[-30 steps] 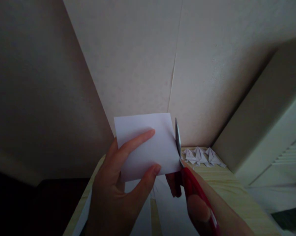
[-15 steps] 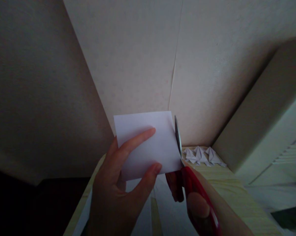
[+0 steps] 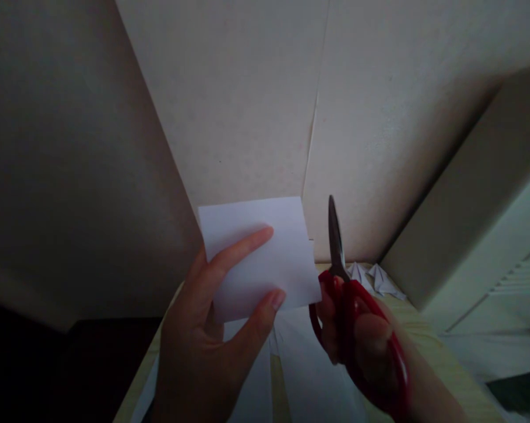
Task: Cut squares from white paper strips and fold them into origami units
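Note:
A white, nearly square piece of paper (image 3: 287,258) is held up by my left hand (image 3: 221,329), with the index finger and thumb across its front and the other fingers behind. My right hand (image 3: 366,335) grips red-handled scissors (image 3: 336,235) with fingers in the loops. Their blades point up and look closed together, just right of the paper's right edge and apart from it. A small bit of white shows behind that edge; I cannot tell what it is.
Folded white paper pieces (image 3: 383,280) lie at the back right of the light wooden table (image 3: 417,329). White sheets (image 3: 309,364) lie on the table under my hands. A wall (image 3: 247,117) rises behind, and a pale cabinet-like block (image 3: 480,194) stands at the right.
The scissors have moved right, away from the paper's edge, and their blades have closed. The paper has shifted slightly left in my left hand. The scissors now hide some folded pieces.

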Demonstrator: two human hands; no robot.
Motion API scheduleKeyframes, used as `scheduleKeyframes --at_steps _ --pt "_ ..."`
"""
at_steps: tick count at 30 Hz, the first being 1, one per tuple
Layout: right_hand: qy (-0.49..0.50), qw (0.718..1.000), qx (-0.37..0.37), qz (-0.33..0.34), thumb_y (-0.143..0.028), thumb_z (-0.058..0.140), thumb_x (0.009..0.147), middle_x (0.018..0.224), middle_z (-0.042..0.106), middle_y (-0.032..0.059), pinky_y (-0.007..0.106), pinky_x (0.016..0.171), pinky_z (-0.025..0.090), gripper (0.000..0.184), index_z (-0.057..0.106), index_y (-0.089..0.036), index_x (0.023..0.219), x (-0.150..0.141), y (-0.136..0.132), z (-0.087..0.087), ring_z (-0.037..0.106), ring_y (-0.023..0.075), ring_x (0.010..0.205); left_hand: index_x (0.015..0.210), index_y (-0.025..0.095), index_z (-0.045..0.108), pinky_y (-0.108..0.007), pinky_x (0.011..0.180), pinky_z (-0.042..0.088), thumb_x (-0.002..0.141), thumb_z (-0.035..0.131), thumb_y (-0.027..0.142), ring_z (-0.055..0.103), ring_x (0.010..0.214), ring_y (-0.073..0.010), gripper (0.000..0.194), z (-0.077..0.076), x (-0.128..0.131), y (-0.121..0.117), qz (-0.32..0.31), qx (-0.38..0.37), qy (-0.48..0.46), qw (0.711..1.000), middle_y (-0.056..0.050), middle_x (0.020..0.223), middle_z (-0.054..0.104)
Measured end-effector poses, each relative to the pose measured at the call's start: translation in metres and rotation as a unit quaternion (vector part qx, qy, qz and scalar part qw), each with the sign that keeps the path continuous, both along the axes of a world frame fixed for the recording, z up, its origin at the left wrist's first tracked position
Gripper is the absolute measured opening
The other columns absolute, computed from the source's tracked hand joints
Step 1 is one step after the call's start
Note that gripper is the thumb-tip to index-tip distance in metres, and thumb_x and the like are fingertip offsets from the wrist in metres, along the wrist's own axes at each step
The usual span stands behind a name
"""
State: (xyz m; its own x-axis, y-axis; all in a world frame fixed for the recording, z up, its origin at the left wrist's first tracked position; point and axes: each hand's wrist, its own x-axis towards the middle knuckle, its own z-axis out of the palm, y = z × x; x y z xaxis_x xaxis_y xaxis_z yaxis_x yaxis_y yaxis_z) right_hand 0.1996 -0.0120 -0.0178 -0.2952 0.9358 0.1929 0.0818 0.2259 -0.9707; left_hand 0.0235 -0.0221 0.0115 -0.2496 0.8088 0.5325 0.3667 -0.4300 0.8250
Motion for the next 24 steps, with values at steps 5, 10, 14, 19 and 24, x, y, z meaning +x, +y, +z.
scheduleKeyframes --at_steps 5,10,14,19,24 --pt "-0.316 0.949 -0.012 0.019 -0.06 0.044 0.1 0.069 0.06 0.0002 0.027 0.058 0.047 0.047 0.054 -0.022 0.076 0.011 0.018 -0.001 0.058 0.0158 0.062 0.109 0.053 0.076 -0.019 0.091 0.058 0.077 0.082 0.028 0.069 0.108 -0.0138 0.041 -0.002 -0.001 0.001 -0.008 -0.01 -0.035 0.999 0.014 0.12 0.072" --pt "-0.524 0.851 -0.027 0.021 -0.021 0.062 0.098 0.105 0.073 0.0133 0.043 0.09 0.053 0.012 0.07 -0.013 0.101 0.015 0.035 -0.033 0.068 0.0274 0.1 0.109 0.049 0.077 -0.02 0.087 0.06 0.079 0.081 0.027 0.07 0.105 -0.0144 0.038 0.0 -0.006 0.002 -0.027 -0.025 -0.027 0.999 0.011 0.117 0.073" --pt "-0.604 0.793 -0.06 0.049 -0.032 0.065 0.099 0.131 0.065 0.01 0.046 0.09 0.059 0.032 0.063 -0.02 0.129 0.014 0.049 -0.06 0.068 0.0249 0.109 0.109 0.044 0.078 -0.025 0.091 0.059 0.08 0.079 0.029 0.069 0.108 -0.0173 0.032 0.003 -0.006 0.003 -0.029 -0.046 -0.027 0.998 0.009 0.12 0.073" --pt "-0.624 0.775 -0.062 0.079 -0.032 0.065 0.099 0.132 0.065 0.0104 0.046 0.09 0.059 0.034 0.062 -0.019 0.13 0.013 0.06 -0.072 0.068 0.0255 0.109 0.106 0.038 0.079 -0.03 0.093 0.057 0.079 0.075 0.027 0.067 0.111 -0.0216 0.029 0.004 -0.003 0.002 -0.023 -0.079 -0.022 0.996 0.004 0.118 0.072" --pt "-0.604 0.791 -0.058 0.081 -0.032 0.065 0.099 0.132 0.065 0.0104 0.046 0.09 0.059 0.033 0.063 -0.019 0.13 0.014 0.06 -0.077 0.068 0.0253 0.109 0.103 0.037 0.08 -0.028 0.086 0.059 0.081 0.074 0.025 0.069 0.112 -0.0222 0.026 0.005 -0.006 0.004 -0.04 -0.085 -0.044 0.995 0.005 0.121 0.073"
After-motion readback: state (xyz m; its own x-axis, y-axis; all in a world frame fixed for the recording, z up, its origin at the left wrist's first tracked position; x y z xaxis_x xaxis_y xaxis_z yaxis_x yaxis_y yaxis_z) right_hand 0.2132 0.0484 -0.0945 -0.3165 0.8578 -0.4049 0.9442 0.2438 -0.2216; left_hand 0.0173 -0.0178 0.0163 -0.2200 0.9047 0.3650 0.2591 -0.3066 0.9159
